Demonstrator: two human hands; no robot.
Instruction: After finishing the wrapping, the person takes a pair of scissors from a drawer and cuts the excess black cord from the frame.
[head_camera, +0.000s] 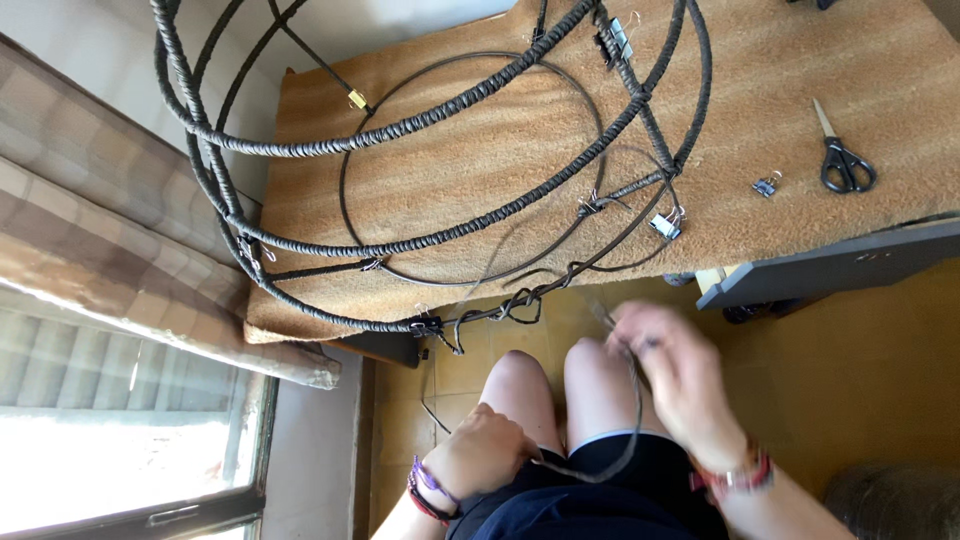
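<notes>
At lower centre, the left hand (487, 452) pinches a dark cord (632, 420) over the knees; the blurred right hand (680, 375) closes its grip higher up, keeping it taut toward the wire frame (430, 130) on the desk (800, 190).

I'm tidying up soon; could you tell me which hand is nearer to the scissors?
Right. The right hand is below-left of the scissors; the left hand sits lower and further left.

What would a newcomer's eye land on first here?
The big dark cord-wrapped wire frame looming over the tan mat-covered table, held with small binder clips. Below it, the left hand and blurred right hand work a thin dark cord above bare knees; black-handled scissors lie at right.
</notes>
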